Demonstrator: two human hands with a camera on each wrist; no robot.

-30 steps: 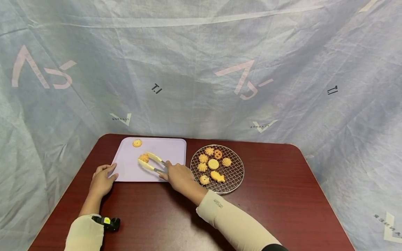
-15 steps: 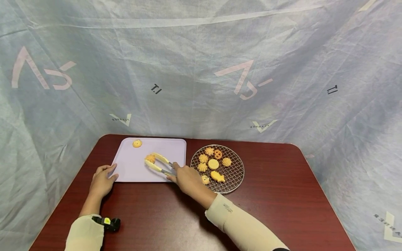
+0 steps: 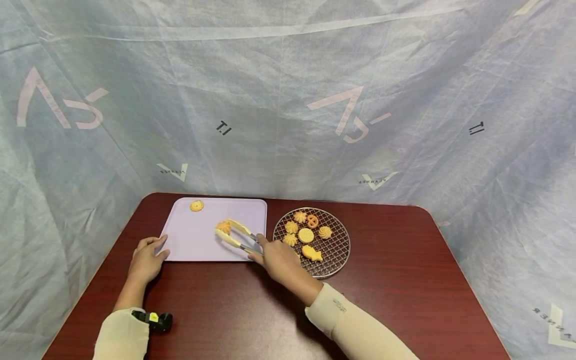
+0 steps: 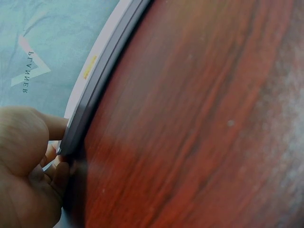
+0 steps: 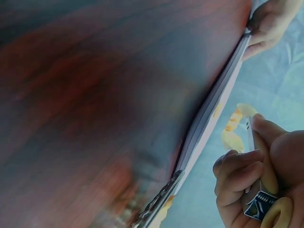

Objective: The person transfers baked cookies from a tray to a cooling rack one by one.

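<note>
My right hand (image 3: pixel 281 260) grips a pair of tongs (image 3: pixel 229 239) with pale yellow tips and grey metal arms. Between the tips is a golden, ridged flower-shaped cookie (image 3: pixel 223 227), held above the lilac tray (image 3: pixel 189 235); in the right wrist view the cookie (image 5: pixel 233 119) is clear of the tray edge. At the tray's front left corner, my left hand (image 3: pixel 146 257) pinches the rim, thumb and fingers around it in the left wrist view. A round pale cookie (image 3: pixel 196 205) lies at the tray's back left.
Right of the tray stands a round wire rack (image 3: pixel 335 260) with several cookies, among them a fish-shaped cookie (image 3: pixel 311 253) and a small pretzel (image 3: pixel 312 221). My right hand partly covers its left side. Grey printed cloth (image 3: pixel 279 150) hangs behind the dark red table (image 3: pixel 391 260).
My right hand has moved to the right with the tongs and the cookie, towards the rack. It now covers a cookie at the rack's front left. My left hand has stayed put.
</note>
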